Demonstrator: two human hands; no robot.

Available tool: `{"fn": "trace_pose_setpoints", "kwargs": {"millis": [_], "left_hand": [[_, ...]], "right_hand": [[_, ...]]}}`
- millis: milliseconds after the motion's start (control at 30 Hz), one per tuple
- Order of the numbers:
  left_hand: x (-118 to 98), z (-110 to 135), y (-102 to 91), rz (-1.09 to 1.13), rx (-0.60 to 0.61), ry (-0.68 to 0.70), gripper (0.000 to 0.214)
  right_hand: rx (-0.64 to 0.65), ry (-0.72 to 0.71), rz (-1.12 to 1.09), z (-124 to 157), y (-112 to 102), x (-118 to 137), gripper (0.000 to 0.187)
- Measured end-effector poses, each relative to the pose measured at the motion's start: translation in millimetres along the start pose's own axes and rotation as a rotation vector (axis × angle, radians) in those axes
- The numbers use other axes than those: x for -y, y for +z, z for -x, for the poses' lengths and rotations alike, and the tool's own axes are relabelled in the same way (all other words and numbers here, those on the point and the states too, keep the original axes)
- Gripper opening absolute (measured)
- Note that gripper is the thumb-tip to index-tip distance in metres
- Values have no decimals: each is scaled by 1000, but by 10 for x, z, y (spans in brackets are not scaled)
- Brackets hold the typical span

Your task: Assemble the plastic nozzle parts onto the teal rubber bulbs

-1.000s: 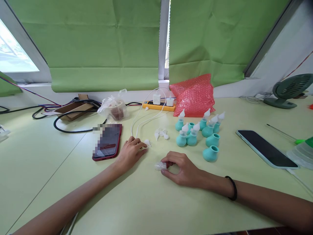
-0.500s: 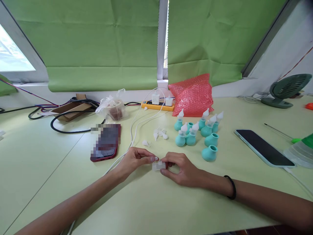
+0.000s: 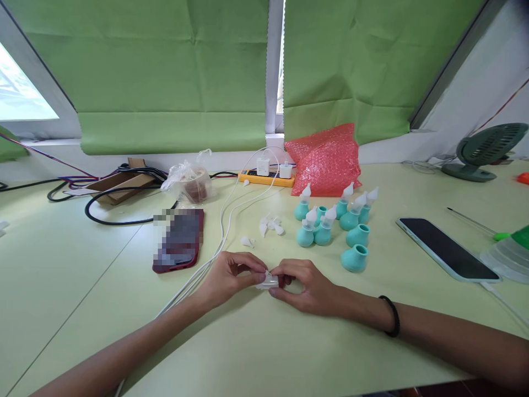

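Note:
Between the thumb and fingers of my right hand (image 3: 305, 286) is a small clear plastic piece (image 3: 270, 282), held just above the table or touching it; I cannot tell which. My left hand (image 3: 235, 277) pinches a tiny white part at the top of that piece, mostly hidden by the fingertips. Beyond my hands lie several loose white soft tips (image 3: 271, 225), with a single tip (image 3: 247, 241) closer to me. To the right stand several teal squeeze bulbs (image 3: 323, 234) topped with clear collars and white tips. Bulbs without tops, like the nearest open bulb (image 3: 354, 258), are among them.
A red-cased phone (image 3: 179, 241) lies left, beside white cables (image 3: 225, 220). Farther back are a yellow power strip (image 3: 268, 180), a red bubble-wrap bag (image 3: 326, 162) and a plastic-wrapped pot (image 3: 194, 186). Another phone (image 3: 448, 248), a screwdriver (image 3: 475, 223) and a fan (image 3: 481, 151) occupy the right.
My left fingers have moved slightly right, bringing the tiny white part against the clear plastic piece and covering it. My right hand has barely shifted.

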State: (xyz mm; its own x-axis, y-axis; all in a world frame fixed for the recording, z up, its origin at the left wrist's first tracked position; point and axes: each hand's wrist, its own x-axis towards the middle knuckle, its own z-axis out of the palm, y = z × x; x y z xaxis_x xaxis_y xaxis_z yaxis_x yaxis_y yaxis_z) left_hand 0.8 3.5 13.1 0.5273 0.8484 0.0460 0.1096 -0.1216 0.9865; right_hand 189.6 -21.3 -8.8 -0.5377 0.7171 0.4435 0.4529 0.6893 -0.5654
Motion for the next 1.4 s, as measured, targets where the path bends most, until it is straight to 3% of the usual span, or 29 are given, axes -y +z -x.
{"fn": "trace_pose_setpoints", "kwargs": {"millis": [467, 733, 1167, 1400], "left_hand": [[-1, 57, 45, -306, -79, 215, 9], [7, 54, 79, -491, -77, 508, 14], [-16, 65, 71, -655, -42, 660, 22], [-32, 69, 70, -660, -18, 641, 26]], "right_hand": [[-71, -10, -19, -7, 16, -8, 15], [-91, -23, -1, -8, 12, 3, 14], [-111, -33, 1, 6, 17, -17, 14], [-103, -49, 14, 20, -1, -20, 16]]}}
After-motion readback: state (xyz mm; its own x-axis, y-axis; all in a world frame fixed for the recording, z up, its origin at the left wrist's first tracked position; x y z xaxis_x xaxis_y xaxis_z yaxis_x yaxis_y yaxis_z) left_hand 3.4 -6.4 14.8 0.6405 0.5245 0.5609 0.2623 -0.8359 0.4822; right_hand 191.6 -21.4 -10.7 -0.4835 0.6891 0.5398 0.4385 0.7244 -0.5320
